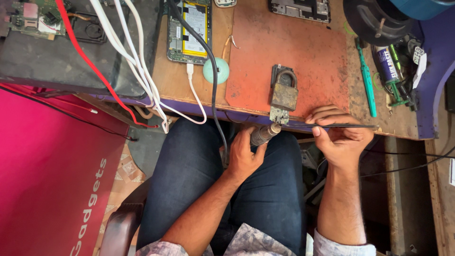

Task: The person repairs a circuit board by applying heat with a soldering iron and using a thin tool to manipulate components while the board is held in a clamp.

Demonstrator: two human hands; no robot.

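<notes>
Left hand (244, 154): centre of frame, above the lap, fingers closed around the handle of a hot-air nozzle tool (264, 134), whose metal tip points up-right at the small circuit board (278, 115).

Right hand (339, 135): right of centre, fingers pinched shut on long thin tweezers (327, 126), which lie level along the bench edge with their tips reaching left toward the board.

Small circuit board: at the front edge of the bench, centre of frame, just below and touching a worn brass padlock (283, 92).

Padlock: lies on a reddish mat (294, 47), centre top.

Opened phone with yellow-labelled battery (189, 31): top centre-left.

Pale green round disc (216, 71): just below the phone, crossed by a black cable (211, 80).

White cables (142, 71) and a red cable (90, 61): upper left.

Green screwdriver (367, 85): right side of the bench.

Blue tube of paste (385, 66): just right of the screwdriver.
</notes>
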